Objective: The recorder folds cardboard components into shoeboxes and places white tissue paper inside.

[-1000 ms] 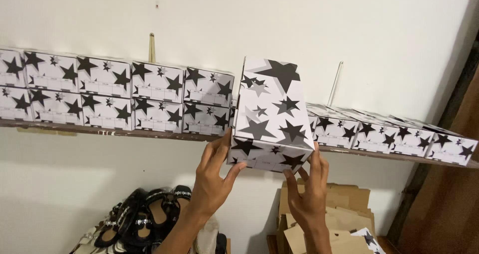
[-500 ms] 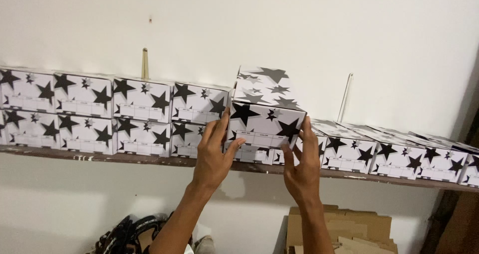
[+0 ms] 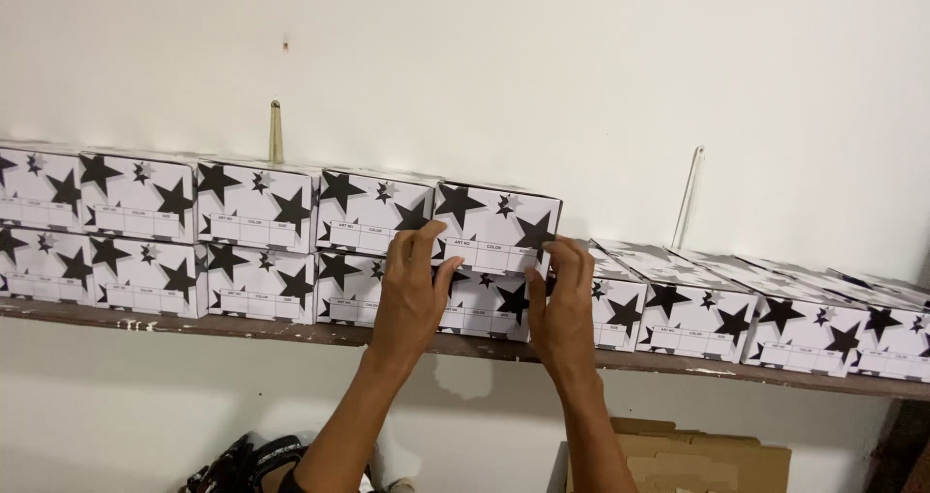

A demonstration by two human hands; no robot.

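Both hands are raised to a white box printed with black stars (image 3: 496,224), which sits in the upper row on a long wooden shelf (image 3: 291,331) fixed to a white wall (image 3: 484,67). The left hand (image 3: 412,294) lies with its palm toward the front of the boxes, fingers loosely spread and reaching up so that the fingertips touch the lower left edge of that top box; it is pressed flat rather than closed around anything. The right hand (image 3: 562,304) is at the box's lower right corner, fingers curled slightly over the edge and the thumb pointing up along its front face; from this angle it looks like a light steadying touch rather than a firm grip, though the far side of the fingers is hidden. The box rests on a second starred box (image 3: 484,304) directly beneath it, and is the last one on the right of the two-high stack. To the left, more starred boxes (image 3: 194,231) stand in two neat rows, touching one another. To the right, a single low row of the same boxes (image 3: 775,314) runs along the shelf toward the edge of the view. Two thin shelf brackets (image 3: 276,130) rise against the wall behind the boxes. Below the shelf are brown cardboard cartons (image 3: 678,454) at the lower right and dark footwear (image 3: 247,464) at the lower left.
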